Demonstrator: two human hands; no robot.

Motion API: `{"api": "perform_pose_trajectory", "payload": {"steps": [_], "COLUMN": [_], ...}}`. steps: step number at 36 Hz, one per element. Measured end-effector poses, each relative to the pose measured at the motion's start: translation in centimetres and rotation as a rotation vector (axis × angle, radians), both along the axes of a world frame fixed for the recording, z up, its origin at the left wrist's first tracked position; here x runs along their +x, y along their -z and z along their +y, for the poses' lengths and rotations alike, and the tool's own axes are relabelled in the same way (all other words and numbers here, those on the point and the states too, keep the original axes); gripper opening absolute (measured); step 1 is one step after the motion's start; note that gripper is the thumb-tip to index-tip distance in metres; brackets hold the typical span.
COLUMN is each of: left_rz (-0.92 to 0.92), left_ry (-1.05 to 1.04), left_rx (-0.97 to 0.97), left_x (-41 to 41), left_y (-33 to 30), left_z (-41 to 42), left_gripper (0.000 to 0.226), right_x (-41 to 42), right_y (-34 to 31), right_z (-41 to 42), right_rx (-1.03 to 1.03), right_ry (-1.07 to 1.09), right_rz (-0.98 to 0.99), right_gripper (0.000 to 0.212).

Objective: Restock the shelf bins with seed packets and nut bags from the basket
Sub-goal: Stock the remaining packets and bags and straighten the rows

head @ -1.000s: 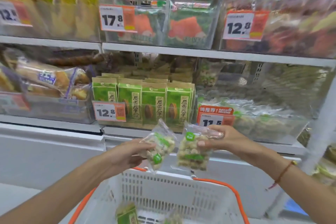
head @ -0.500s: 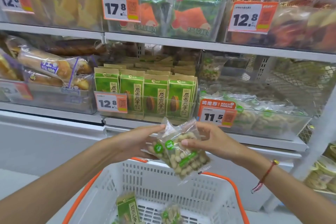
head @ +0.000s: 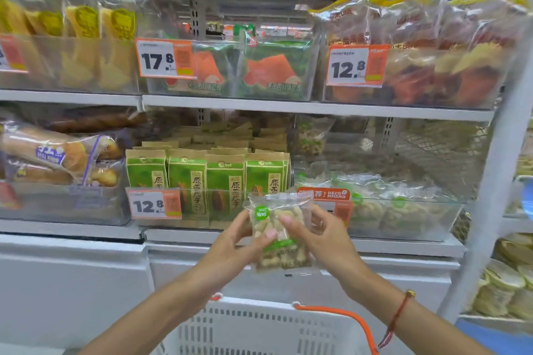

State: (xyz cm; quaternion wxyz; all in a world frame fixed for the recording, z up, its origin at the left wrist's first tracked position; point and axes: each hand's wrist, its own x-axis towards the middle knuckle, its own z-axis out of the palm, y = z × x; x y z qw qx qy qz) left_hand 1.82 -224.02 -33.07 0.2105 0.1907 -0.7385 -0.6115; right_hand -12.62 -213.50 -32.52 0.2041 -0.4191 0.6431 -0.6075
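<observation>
Both hands hold one clear plastic bag of pale nuts with green label [head: 278, 235], upright, above the white slotted plastic basket with orange handle [head: 259, 326]. Left hand [head: 230, 248] grips its left edge, thumb across the front; right hand [head: 315, 235] grips the right edge. Bag sits in front of the clear shelf bin of green seed packets [head: 207, 179], beside the clear bin of nut bags [head: 403, 210].
</observation>
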Motion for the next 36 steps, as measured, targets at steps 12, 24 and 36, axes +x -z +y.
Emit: {"api": "perform_pose_trajectory", "payload": {"steps": [12, 24, 36], "left_rz": [0.1, -0.398, -0.16], "left_ry": [0.043, -0.243, -0.475], "left_rx": [-0.351, -0.665, -1.384], "left_x": [-9.6, -19.7, -12.2], "left_y": [-7.3, -10.6, -1.8], "left_z": [-1.4, -8.5, -9.2], "left_gripper": [0.056, 0.081, 0.05], "right_x": [-7.5, -16.2, -20.6], "right_y": [-6.6, -10.2, -5.6], "right_z": [1.4, -6.1, -11.3], "right_rx": [0.114, 0.237, 0.191], "right_ry": [-0.079, -0.092, 0.227], "right_rz": [0.195, -0.355, -0.061], "right_gripper": [0.069, 0.019, 0.075]}}
